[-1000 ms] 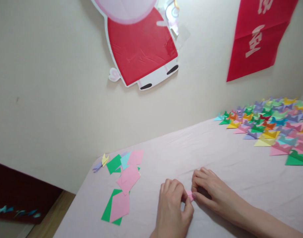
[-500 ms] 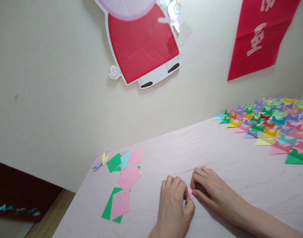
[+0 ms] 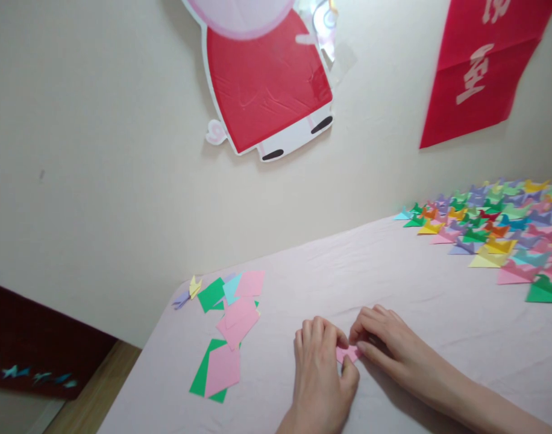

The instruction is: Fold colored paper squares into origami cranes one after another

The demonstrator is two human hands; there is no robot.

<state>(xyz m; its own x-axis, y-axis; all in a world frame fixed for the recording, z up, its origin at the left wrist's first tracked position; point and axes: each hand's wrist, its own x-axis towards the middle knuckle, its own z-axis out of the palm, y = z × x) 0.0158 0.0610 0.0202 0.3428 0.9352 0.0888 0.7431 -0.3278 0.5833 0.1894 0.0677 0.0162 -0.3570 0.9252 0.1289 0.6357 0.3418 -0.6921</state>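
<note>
A small piece of pink folded paper lies low on the cloth-covered table, between my two hands. My left hand curls over its left side, with the thumb at the near edge. From the right, my right hand pinches the other end between thumb and bent fingers. Both hands cover parts of the paper, so its full shape is hidden.
Loose pink paper sheets and green sheets lie to the left. Beyond them are a yellow folded paper piece and a purple one. Rows of colourful folded paper birds fill the right. A wall rises behind the table.
More of the pink paper shows between my hands now. My left thumb and fingers have parted slightly, and the whole view has shifted a little.
</note>
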